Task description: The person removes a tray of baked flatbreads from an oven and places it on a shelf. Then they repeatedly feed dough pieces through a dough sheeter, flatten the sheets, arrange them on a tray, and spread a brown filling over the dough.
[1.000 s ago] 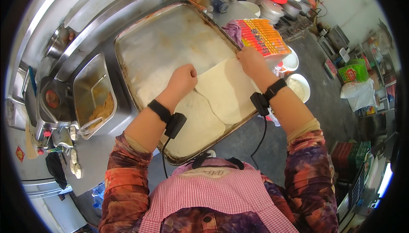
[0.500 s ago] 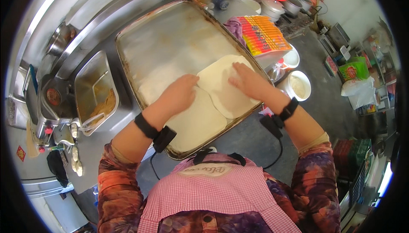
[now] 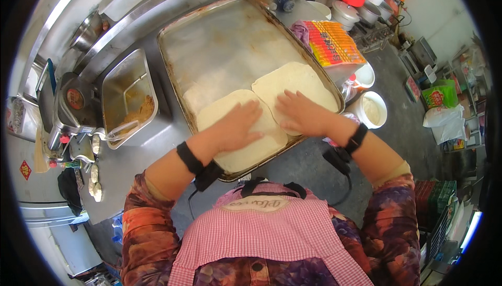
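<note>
Left dough (image 3: 256, 150) and right dough (image 3: 298, 79), both pale, flat and round-cornered, lie side by side, edges touching, at the near end of the tray (image 3: 219, 40).

Mid-frame, the left hand (image 3: 236, 127) lies spread on one dough sheet (image 3: 260, 152), the right hand (image 3: 302, 112) on another, inside a rimmed baking tray (image 3: 222, 45).

The person wore a pink-and-white checked apron (image 3: 251, 233) with a pale, lettered patch (image 3: 256, 203) toward its far edge; a dark round button (image 3: 257, 266) showed on the near side, on a floral garment; the left sleeve (image 3: 149, 223) and right sleeve (image 3: 389, 220) mixed orange, red and purple, ending in tan cuffs (image 3: 392, 174); the left hand (image 3: 238, 128) and right hand (image 3: 303, 113) were bare; black wristbands (image 3: 189, 158) carried black boxes (image 3: 208, 176) with thin dark cables (image 3: 349, 189).
</note>
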`<state>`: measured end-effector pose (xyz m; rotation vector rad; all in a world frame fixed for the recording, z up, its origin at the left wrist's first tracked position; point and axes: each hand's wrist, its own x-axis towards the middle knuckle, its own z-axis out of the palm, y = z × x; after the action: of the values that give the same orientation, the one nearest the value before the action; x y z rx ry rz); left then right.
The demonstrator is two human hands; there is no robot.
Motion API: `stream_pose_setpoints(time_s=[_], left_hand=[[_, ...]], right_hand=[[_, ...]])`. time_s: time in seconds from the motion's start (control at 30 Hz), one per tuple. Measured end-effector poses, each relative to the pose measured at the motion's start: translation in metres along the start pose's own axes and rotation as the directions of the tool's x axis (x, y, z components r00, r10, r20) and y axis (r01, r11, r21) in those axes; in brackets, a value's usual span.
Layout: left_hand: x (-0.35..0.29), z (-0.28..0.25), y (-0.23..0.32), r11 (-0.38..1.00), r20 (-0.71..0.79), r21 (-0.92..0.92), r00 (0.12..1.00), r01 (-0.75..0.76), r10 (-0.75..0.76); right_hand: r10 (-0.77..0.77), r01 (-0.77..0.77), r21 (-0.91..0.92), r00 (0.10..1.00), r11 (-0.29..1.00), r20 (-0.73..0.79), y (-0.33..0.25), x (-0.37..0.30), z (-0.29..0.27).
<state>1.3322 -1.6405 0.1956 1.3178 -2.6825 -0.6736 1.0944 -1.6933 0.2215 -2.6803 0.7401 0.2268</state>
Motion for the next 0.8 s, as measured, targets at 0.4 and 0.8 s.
stream_pose_setpoints(time_s=[0.4, 0.8], left_hand=[[0.000, 0.012, 0.058, 0.980, 0.061, -0.115, 0.983, -0.164, 0.172], [-0.136, 0.016, 0.048, 0.996, -0.258, 0.051, 0.963, -0.072, 0.082]], right_hand=[[0.434, -0.438, -0.017, 0.896, 0.899, -0.090, 0.047, -0.027, 0.003], [0.095, -0.094, 0.045, 0.995, 0.995, -0.021, -0.029, -0.048, 0.024]])
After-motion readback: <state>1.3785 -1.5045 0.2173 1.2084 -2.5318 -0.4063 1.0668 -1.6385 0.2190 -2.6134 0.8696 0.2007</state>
